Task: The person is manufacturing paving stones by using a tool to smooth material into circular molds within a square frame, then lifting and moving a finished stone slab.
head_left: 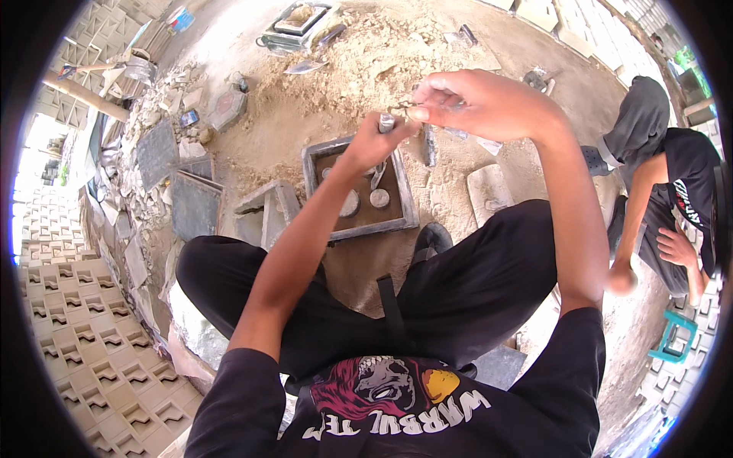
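Observation:
My left hand [374,143] is closed around a small tool [387,122] whose pale, rounded end sticks up out of the fist. A narrow metal part [378,175] shows below that hand, apparently of the same tool. My right hand [481,103] is raised beside it, its fingers bent and apart from the thumb, with the thumb tip close to my left fingers. I make out nothing held in it. Beneath my hands lies a square grey frame [412,206] packed with brown material, with round pale discs [379,198] inside. My left forearm hides part of it.
Loose sandy soil [343,72] is heaped beyond the frame, with another framed mould [294,34] behind it. Grey slabs [196,204] and rubble lie left. A pale block [489,191] lies right of the frame. Another person [660,175] sits at right, near a teal stool [673,336].

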### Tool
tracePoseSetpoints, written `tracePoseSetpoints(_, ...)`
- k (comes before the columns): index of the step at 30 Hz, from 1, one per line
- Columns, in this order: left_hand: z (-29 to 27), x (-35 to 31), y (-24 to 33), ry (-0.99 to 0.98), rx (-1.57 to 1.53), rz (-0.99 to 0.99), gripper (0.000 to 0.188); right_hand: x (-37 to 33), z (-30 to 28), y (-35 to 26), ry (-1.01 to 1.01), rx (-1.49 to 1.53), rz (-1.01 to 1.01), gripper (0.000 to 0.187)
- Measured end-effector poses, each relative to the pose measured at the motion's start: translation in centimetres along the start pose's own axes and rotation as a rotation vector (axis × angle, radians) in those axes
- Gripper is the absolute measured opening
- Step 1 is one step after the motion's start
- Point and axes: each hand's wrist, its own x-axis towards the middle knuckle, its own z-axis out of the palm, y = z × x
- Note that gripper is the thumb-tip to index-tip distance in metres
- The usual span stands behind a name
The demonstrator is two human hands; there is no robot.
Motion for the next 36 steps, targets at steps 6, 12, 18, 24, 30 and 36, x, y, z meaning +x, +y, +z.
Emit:
tracePoseSetpoints(6, 1.2, -2.5, 1.9, 0.158, -0.005, 0.091, 0.033, 0.1, -0.1, 0.2, 0.018, -0.055, -0.011, 0.048)
tracePoseSetpoints(12, -0.8, -2.4, -0.1, -0.069, -0.037, 0.011, 0.026, 1.6, 0.7, -0.6, 0.033, -0.023, -0.131, 0.046)
tracePoseSetpoints(18, 0.4, -3.0, 1.4, -0.190, 0.155, 0.048, 0.034, 0.5, 0.8, -0.9, -0.002, -0.034, -0.056, 0.045)
tracePoseSetpoints(24, -0.5, -2.6, -0.9, 0.356, -0.073, 0.069, 0.034, 0.4, 0.8, -0.5, 0.053, -0.083, -0.086, 0.044)
tracePoseSetpoints(30, -2.1, -2.5, 0.3, 0.338, -0.190, 0.206, 0.042, 0.9, 0.6, -1.0, -0.016, -0.025, -0.052, 0.044)
tracePoseSetpoints(36, -2.1, -2.5, 0.2, 0.398, -0.042, 0.198, 0.034, 1.3, 1.0, -1.6, -0.040, -0.066, -0.049, 0.044)
